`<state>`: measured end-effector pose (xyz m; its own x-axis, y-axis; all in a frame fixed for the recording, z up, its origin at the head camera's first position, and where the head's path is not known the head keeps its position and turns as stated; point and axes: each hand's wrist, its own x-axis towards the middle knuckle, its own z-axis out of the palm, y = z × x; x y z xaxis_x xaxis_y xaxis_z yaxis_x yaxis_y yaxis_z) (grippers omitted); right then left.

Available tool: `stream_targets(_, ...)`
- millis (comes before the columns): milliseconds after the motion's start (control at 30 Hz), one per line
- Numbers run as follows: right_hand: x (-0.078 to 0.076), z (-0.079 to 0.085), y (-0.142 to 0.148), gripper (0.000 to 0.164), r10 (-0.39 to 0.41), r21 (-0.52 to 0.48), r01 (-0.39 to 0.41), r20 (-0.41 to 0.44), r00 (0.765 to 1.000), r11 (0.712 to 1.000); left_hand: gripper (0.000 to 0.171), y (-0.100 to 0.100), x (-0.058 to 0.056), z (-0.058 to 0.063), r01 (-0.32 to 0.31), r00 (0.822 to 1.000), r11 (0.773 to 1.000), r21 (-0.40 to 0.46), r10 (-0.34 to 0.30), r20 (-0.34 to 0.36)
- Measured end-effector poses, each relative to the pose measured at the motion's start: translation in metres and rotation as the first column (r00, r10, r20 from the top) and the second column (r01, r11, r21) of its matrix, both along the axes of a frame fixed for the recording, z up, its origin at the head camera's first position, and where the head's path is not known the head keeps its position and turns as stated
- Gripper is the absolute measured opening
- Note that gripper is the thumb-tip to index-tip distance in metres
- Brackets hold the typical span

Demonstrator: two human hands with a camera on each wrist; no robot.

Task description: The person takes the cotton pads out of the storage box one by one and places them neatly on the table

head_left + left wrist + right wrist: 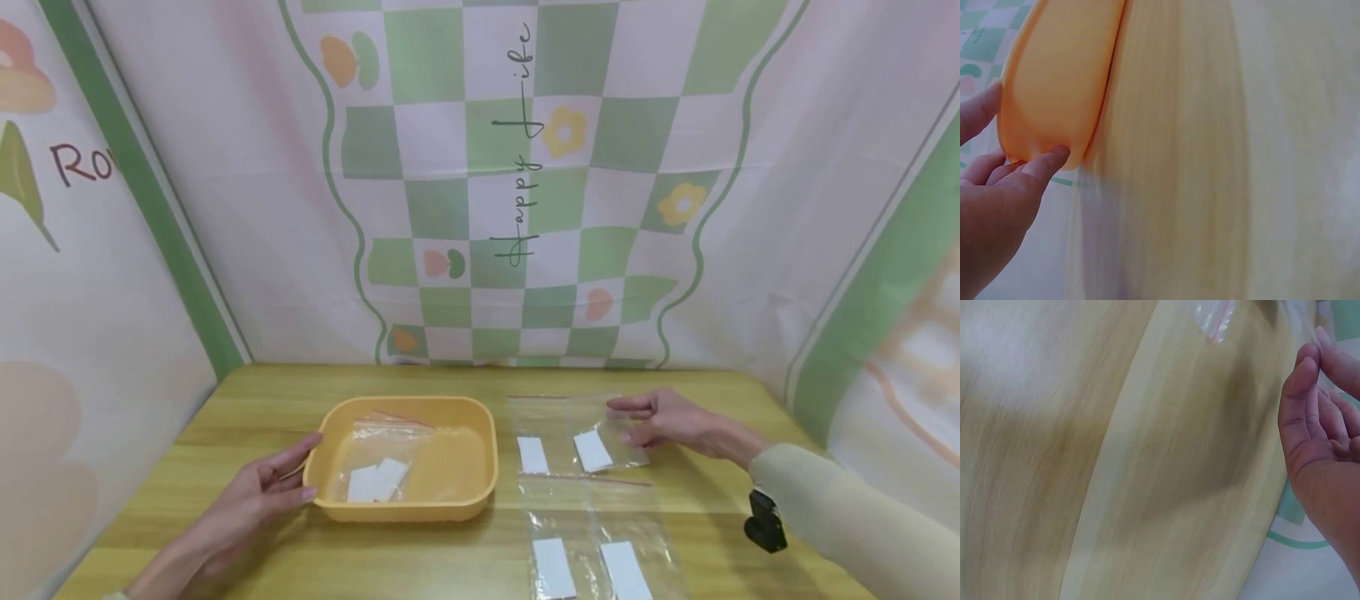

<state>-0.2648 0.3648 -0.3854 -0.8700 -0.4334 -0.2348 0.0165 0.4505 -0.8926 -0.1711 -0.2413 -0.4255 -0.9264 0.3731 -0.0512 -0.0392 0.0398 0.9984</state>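
A yellow plastic tray (457, 467) holds clear zip bags (416, 432) with white cards (390, 477) in them. At its left end my left hand (258, 492) grips the tray, thumb and fingers spread over the corners; the left wrist view shows the fingertips on its outer wall. To the right of the tray, my right hand (667, 421) pinches the edge of a clear zip bag (626, 454) between thumb and fingers. That bag holds a white card (592, 451). The right wrist view shows the pinched plastic only partly.
Left of the pinched bag lies another bag with a white card (533, 455). Nearer the front are two more bags, each with a white card (553, 568). All rest on a wooden table (247, 400), with a patterned cloth (495, 208) behind.
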Motion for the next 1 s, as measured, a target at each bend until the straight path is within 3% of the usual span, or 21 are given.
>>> stream_targets(400, -0.004, -0.013, 0.001, 0.079, -0.022, 0.12, 0.031, -0.071, 0.997, 0.992, 0.084, 0.001, -0.001, 0.0, -0.002, 1.0, 1.0, 0.005, 0.002, 0.001)
stream_targets(700, -0.001, -0.011, -0.004, 0.08, -0.033, 0.197, 0.069, -0.181, 0.983, 0.978, 0.084, 0.001, -0.002, 0.002, -0.013, 1.0, 1.0, 0.002, 0.013, 0.011)
stream_targets(1000, 0.004, -0.009, -0.005, 0.076, -0.052, 0.233, 0.1, -0.203, 0.978, 0.967, 0.084, 0.0, -0.002, 0.0, 0.007, 1.0, 1.0, 0.007, -0.007, 0.012)
